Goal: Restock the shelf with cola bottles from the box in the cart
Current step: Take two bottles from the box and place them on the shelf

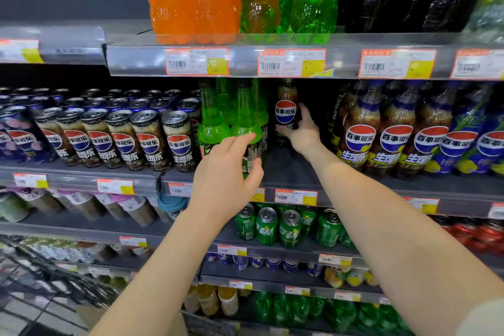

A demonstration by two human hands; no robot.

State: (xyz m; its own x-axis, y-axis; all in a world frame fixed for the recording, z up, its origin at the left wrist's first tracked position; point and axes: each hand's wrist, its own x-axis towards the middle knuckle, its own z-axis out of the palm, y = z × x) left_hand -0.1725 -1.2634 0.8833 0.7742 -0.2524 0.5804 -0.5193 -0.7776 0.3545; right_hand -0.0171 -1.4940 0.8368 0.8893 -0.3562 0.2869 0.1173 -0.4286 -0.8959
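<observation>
A dark cola bottle [285, 109] with a red, white and blue round label stands upright deep in a gap on the middle shelf [294, 172]. My right hand [302, 133] reaches into that gap and wraps around the bottle's lower right side. My left hand [226, 172] hovers in front of the green bottles [240, 123] to the left of the gap, fingers spread and curved, touching the nearest green bottle's label without a clear hold. The cart and its box are mostly out of view.
More cola bottles [392, 131] fill the shelf right of the gap, and cola cans [122, 136] stand left of the green bottles. Large orange, green and dark bottles sit on the shelf above [245, 60]. Green cans [286, 226] are below. A wire cart edge [54, 275] shows at bottom left.
</observation>
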